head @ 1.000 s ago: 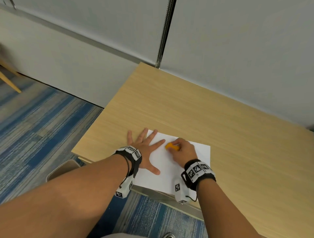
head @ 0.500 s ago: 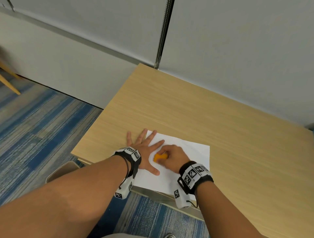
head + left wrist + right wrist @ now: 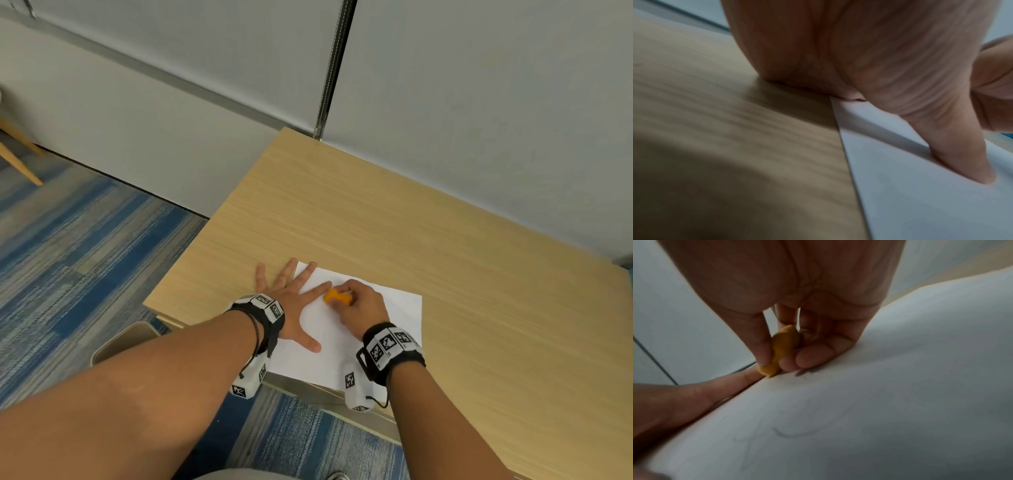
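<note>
Orange eraser [image 3: 337, 297], pinched in the grip of the right hand [image 3: 364, 306], touches white paper [image 3: 394, 317] that the left hand [image 3: 291, 306] presses open-fingered.

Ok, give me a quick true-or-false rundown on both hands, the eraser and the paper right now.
The right hand pinches an orange eraser against the paper. True.
The left hand lies flat, fingers spread, partly on the paper, partly on the table. True.
The paper is blank. False: faint pencil marks show on it.
The left hand holds a pencil. False: it holds nothing.
The paper lies at the table's far edge. False: it lies at the near edge.
</note>
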A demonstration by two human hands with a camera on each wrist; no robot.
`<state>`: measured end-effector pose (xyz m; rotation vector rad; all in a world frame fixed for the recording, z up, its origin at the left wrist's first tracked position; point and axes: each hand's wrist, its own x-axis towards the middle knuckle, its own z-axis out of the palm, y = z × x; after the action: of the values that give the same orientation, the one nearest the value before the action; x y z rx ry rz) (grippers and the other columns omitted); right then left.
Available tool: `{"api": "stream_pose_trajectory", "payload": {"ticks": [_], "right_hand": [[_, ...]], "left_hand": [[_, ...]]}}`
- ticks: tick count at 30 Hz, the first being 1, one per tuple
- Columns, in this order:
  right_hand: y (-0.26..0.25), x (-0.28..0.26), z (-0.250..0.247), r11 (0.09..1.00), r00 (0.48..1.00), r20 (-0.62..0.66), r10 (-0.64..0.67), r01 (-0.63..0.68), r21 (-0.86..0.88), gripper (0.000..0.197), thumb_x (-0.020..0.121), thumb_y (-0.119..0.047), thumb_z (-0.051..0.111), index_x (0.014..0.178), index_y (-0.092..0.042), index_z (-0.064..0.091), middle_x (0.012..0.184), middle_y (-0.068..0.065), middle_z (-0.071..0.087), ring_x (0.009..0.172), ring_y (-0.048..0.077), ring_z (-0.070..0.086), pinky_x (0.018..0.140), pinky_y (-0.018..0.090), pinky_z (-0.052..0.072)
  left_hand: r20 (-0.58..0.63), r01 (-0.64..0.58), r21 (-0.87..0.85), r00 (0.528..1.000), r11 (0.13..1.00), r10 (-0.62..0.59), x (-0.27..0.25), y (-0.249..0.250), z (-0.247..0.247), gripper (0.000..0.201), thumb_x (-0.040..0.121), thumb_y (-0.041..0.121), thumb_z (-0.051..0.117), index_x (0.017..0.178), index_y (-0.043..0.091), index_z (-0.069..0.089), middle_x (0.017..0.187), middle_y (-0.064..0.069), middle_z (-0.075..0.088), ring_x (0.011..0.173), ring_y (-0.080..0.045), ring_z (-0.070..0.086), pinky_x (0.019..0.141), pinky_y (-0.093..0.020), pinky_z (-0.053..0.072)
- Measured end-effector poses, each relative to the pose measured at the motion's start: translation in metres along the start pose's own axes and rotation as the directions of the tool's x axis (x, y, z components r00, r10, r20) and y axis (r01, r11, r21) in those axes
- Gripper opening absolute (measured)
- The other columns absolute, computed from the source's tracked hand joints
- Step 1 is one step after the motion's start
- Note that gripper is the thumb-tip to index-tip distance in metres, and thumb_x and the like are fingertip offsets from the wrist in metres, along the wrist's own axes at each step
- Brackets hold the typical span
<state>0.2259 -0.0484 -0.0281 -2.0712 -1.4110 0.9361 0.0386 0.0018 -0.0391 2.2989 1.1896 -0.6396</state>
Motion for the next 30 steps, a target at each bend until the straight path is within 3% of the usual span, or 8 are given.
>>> {"api": "stream_pose_trajectory", "payload": {"ticks": [4,6,9,14,18,22,27,30], "right_hand": [[-0.011,-0.014,0.0,0.983,0.911,0.406,-0.065,0.129,-0.134,0.015,0.079,-0.026,0.082,0.092,-0.03,0.075,0.076,-0.005,0.063,0.066,0.009,0.056,0.067,0.024,0.048],[-0.01,-0.009,-0.003,0.982,0.938,0.337,-0.075,0.127,-0.138,0.015,0.081,-0.029,0.081,0.095,-0.027,0.076,0.075,-0.006,0.062,0.066,0.009,0.055,0.066,0.024,0.046],[-0.005,-0.004,-0.003,0.996,0.998,0.045,-0.041,0.045,-0.077,0.015,0.086,-0.031,0.076,0.1,-0.024,0.073,0.077,-0.006,0.063,0.068,0.013,0.056,0.068,0.027,0.046],[-0.009,-0.012,-0.005,0.983,0.913,0.405,-0.058,0.122,-0.134,0.018,0.077,-0.029,0.085,0.093,-0.025,0.078,0.081,0.002,0.067,0.07,0.01,0.057,0.072,0.029,0.051],[-0.003,-0.009,-0.004,0.994,0.988,0.133,-0.081,0.09,-0.057,0.017,0.083,-0.027,0.081,0.098,-0.02,0.076,0.072,-0.008,0.059,0.062,0.005,0.052,0.067,0.023,0.043],[-0.005,-0.015,-0.006,0.987,0.899,0.434,-0.066,0.122,-0.104,0.018,0.075,-0.027,0.087,0.09,-0.02,0.079,0.079,0.006,0.069,0.069,0.009,0.058,0.073,0.033,0.054],[0.0,-0.013,-0.001,0.992,0.979,0.174,-0.106,0.116,-0.05,0.017,0.082,-0.024,0.082,0.097,-0.018,0.076,0.066,-0.008,0.055,0.059,0.006,0.05,0.063,0.021,0.042],[-0.002,-0.016,-0.003,0.988,0.886,0.457,-0.077,0.131,-0.088,0.018,0.075,-0.023,0.086,0.091,-0.02,0.078,0.079,0.001,0.071,0.072,0.016,0.065,0.074,0.027,0.054]], "left_hand": [[-0.011,-0.002,0.008,1.0,1.0,0.002,0.001,-0.002,0.001,0.136,0.05,0.1,0.059,0.144,0.063,-0.031,0.15,0.015,-0.056,0.142,-0.028,-0.049,0.1,-0.082,-0.022],[-0.008,-0.006,0.007,1.0,1.0,0.006,0.001,-0.002,0.0,0.136,0.05,0.101,0.059,0.144,0.063,-0.031,0.15,0.015,-0.056,0.142,-0.028,-0.05,0.1,-0.082,-0.022],[-0.003,0.001,0.005,1.0,1.0,-0.001,0.001,0.0,0.0,0.139,0.046,0.101,0.061,0.144,0.063,-0.032,0.149,0.016,-0.056,0.141,-0.027,-0.051,0.099,-0.082,-0.024],[-0.022,-0.004,0.038,1.0,0.999,0.005,-0.001,-0.003,0.0,0.154,0.03,0.103,0.061,0.144,0.062,-0.034,0.152,0.014,-0.055,0.143,-0.028,-0.048,0.097,-0.083,-0.026],[-0.019,-0.015,0.029,1.0,0.999,0.016,-0.002,-0.002,0.0,0.156,0.029,0.102,0.065,0.144,0.061,-0.033,0.153,0.014,-0.054,0.143,-0.028,-0.048,0.098,-0.082,-0.026],[-0.017,-0.008,0.048,1.0,0.999,0.009,-0.003,-0.002,-0.001,0.156,0.029,0.102,0.064,0.145,0.06,-0.033,0.153,0.013,-0.054,0.144,-0.029,-0.047,0.099,-0.084,-0.023],[-0.017,-0.014,0.029,1.0,0.999,0.015,-0.003,-0.001,-0.001,0.156,0.03,0.101,0.066,0.144,0.061,-0.034,0.153,0.014,-0.054,0.143,-0.028,-0.048,0.098,-0.082,-0.026],[-0.032,-0.011,0.053,0.999,0.999,0.012,-0.003,-0.002,0.001,0.157,0.029,0.103,0.063,0.145,0.06,-0.033,0.154,0.013,-0.052,0.144,-0.029,-0.047,0.098,-0.083,-0.025]]}}
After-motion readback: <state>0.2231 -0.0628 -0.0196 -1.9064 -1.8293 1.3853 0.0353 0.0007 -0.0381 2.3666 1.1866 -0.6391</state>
